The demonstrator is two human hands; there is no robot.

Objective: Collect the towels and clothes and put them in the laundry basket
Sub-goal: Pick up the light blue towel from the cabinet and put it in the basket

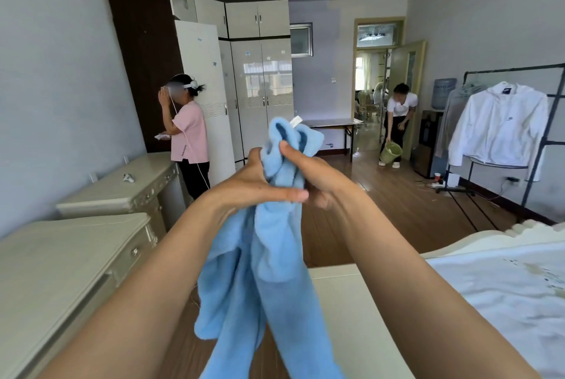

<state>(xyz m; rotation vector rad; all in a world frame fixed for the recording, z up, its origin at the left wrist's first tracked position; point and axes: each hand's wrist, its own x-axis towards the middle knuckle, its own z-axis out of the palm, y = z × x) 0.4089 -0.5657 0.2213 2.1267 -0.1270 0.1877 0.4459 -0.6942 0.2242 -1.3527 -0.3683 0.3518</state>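
Note:
A light blue towel hangs bunched in front of me at chest height, its lower folds trailing down to the frame's bottom edge. My left hand grips it from the left, thumb laid across the front. My right hand clasps the same bunch from the right, thumb pressed on the upper folds. A white tag sticks up from the towel's top. A white jacket hangs on a black clothes rack at the right. I see no laundry basket.
Cream dressers line the left wall. A bed with a white sheet fills the lower right. A person in pink stands by white wardrobes. Another person bends over a green bucket near the door. Wooden floor lies between.

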